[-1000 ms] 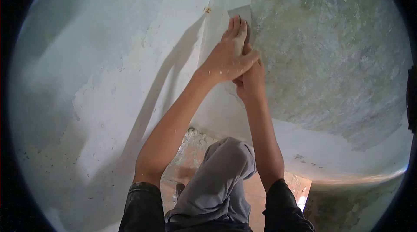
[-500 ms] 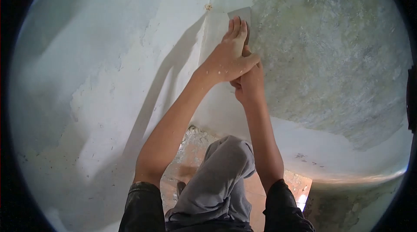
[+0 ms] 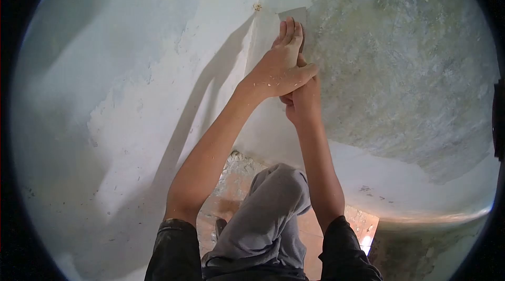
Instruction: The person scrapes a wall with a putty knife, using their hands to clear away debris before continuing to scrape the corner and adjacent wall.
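Note:
A scraper [image 3: 300,14] with a broad, flat metal blade rests against the wall, its far edge beside the border between pale coating and rough grey-green surface. My right hand [image 3: 305,93] is closed around its handle, which is mostly hidden. Over it lies my left hand [image 3: 279,68], its fingers held together and pressed along the blade, its thumb hooked across my right hand. Small pale flakes stick to the back of my left hand.
Pale wall [image 3: 142,107] with peeling patches stretches left of a corner line. On the right is a large rough grey-green patch [image 3: 394,65]. Below, debris [image 3: 239,168] lies on the reddish floor by my bent grey-trousered leg [image 3: 268,207]. A curved ledge [image 3: 436,218] stands lower right.
The view has shifted very slightly, so the wall sits a little further right. Both hands and the scraper keep nearly the same place and hold.

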The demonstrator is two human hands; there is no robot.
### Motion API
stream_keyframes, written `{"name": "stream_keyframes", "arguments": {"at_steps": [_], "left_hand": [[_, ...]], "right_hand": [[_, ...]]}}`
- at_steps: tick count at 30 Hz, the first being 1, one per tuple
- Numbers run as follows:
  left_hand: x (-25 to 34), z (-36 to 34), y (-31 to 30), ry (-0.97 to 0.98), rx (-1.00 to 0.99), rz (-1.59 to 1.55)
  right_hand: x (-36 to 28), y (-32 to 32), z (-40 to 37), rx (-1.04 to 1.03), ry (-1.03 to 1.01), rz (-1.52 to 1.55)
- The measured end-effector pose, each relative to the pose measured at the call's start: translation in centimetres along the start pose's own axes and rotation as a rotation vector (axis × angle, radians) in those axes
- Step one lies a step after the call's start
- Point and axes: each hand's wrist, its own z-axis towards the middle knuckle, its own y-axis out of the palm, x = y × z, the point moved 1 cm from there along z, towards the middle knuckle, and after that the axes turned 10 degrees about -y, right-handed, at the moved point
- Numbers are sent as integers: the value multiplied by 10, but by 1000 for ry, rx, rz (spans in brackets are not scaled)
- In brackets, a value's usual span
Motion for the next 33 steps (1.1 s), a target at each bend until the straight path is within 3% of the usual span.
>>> {"name": "stream_keyframes", "arguments": {"at_steps": [6,8,12,15,17,21,24,26,30,33], "left_hand": [[0,1,-3,-36,-47,-49],[1,1,-2,-59,-28,-57],[-5,2,-5,62,-33,-26],[0,4,-6,35,0,-48],[3,-7,-9,74,-80,-65],[-1,0,-4,54,-54,32],[3,-1,-6,60,-3,52],[-2,-4,-8,73,-80,-25],[3,-7,-7,-30,-118,13],[-2,-2,-10,70,-62,9]], "right_hand": [[-4,9,-8,34,58,3],[10,6,2,42,-36,51],[-2,12,-11,-5,29,86],[11,2,4,-103,-107,112],[2,27,-20,84,-66,91],[5,14,-7,20,-46,106],[4,22,-11,121,-95,108],[1,18,-16,-17,-29,215],[4,22,-19,54,-38,243],[2,25,-13,-18,-62,211]]}}
